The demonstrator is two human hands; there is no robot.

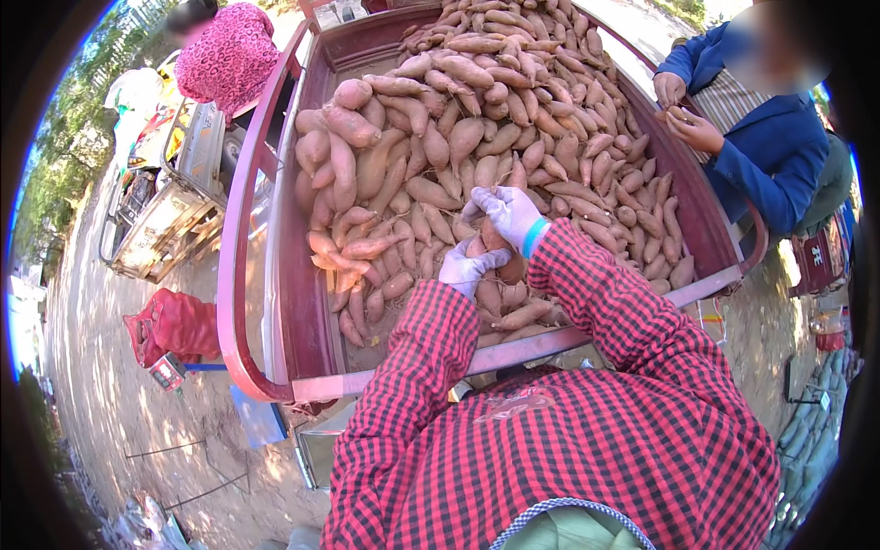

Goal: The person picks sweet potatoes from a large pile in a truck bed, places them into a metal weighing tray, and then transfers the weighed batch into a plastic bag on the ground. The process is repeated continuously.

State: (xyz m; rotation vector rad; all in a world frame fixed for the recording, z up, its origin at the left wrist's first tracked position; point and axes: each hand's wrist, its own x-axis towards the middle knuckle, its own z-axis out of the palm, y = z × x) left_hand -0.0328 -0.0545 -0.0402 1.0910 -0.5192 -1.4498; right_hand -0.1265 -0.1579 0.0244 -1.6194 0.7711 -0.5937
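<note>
Both my hands wear pale gloves and meet over a heap of sweet potatoes [440,199] in a red metal cargo bed [481,359]. My left hand [471,267] is closed around the lower part of a reddish sweet potato [493,237]. From above, my right hand [507,214], its glove cuffed in turquoise, grips the same root with bent fingers. Part of that root is hidden by the gloves. Several more sweet potatoes [524,315] lie just below my hands, near the bed's front edge.
A curved red rail [237,275] borders the bed's left side. Beyond it are a red mesh sack [182,326], a digital scale display [167,372] and a cargo tricycle [172,220]. A person in a blue jacket [770,158] handles something small at right; another in pink [230,58] stands at far left.
</note>
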